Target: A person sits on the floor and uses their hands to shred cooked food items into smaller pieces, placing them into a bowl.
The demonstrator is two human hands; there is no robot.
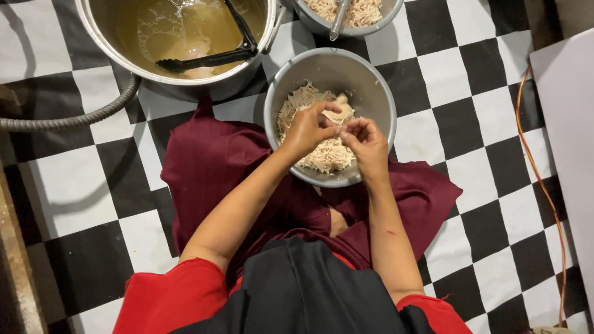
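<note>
Gripping pale chicken piece [339,115], partly shredded.

There is a single view, from a camera worn on the person's head, aimed almost straight down. It looks over the seated person's chest and lap, so both forearms run up the frame from the bottom edge to the left hand [307,128] and right hand [365,141], which meet near the middle, close to the lens. The black-and-white checkered floor [482,80] fills the background. The frame's top edge cuts off a large pot of broth [179,37] and a second bowl [346,15]. No other view overlaps it.
</note>
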